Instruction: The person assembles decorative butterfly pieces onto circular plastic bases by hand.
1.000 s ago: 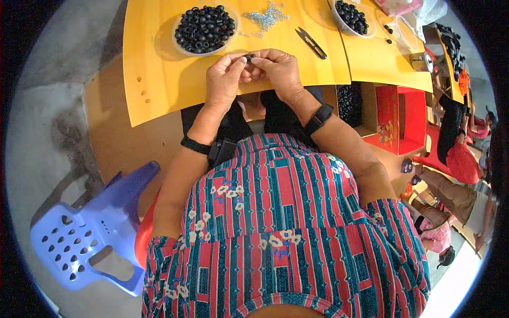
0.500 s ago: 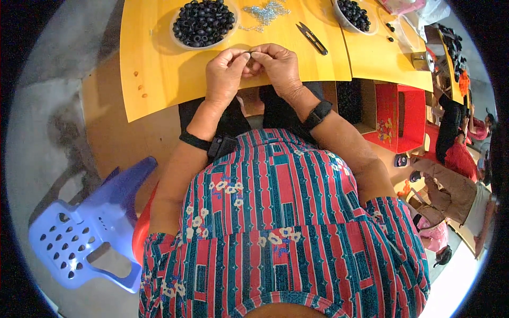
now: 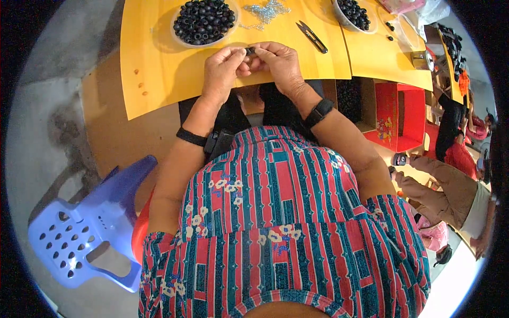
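Note:
My left hand (image 3: 221,70) and my right hand (image 3: 282,64) meet above the near part of the yellow tabletop (image 3: 175,74). Between their fingertips they pinch a small black piece (image 3: 250,51), its exact shape partly covered by the fingers. Just beyond my left hand stands a clear round bowl (image 3: 238,21) heaped with black ring-shaped pieces (image 3: 204,22). A loose pile of shiny, pale blue small bits (image 3: 266,12) lies beyond my fingers. To the right of it rest black thread snips (image 3: 313,38).
A second clear bowl (image 3: 342,21) of black pieces stands at the far right, with a few loose ones beside it. Under the table edge is an open red box (image 3: 411,117). A blue plastic chair (image 3: 90,233) stands at my left. Other people (image 3: 450,196) are at the right.
My fingertips have parted slightly, and more of the black piece shows between them. At the right, a person in brown trousers has shifted position.

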`<state>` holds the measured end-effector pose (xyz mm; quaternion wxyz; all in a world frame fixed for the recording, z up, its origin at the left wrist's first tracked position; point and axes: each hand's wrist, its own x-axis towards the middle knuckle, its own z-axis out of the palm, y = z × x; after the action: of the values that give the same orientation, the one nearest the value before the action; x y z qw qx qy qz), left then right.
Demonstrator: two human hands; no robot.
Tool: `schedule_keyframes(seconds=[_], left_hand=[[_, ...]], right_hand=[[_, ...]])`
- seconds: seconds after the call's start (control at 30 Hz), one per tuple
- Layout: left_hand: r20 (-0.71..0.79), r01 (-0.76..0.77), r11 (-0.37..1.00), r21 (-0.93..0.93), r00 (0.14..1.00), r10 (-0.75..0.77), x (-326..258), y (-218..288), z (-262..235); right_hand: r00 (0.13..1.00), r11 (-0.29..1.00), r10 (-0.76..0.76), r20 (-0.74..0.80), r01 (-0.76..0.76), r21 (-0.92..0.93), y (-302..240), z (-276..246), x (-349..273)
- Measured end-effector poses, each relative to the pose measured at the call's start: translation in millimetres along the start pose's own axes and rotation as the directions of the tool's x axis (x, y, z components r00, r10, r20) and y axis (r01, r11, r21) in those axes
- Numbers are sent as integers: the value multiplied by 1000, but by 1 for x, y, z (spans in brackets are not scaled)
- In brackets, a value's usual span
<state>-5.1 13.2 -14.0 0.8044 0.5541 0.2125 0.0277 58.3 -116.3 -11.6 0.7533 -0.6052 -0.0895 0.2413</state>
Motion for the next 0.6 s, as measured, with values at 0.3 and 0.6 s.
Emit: schedule_keyframes(seconds=[0.3, 0.6], left_hand=[[15, -161, 983, 92, 987, 160, -2, -3, 3], [92, -119, 985, 126, 990, 108, -4, 1, -2]], right_hand=[[990, 909, 60, 125, -3, -416, -7, 0, 0], [973, 833, -133, 191, 214, -510, 0, -1, 1]])
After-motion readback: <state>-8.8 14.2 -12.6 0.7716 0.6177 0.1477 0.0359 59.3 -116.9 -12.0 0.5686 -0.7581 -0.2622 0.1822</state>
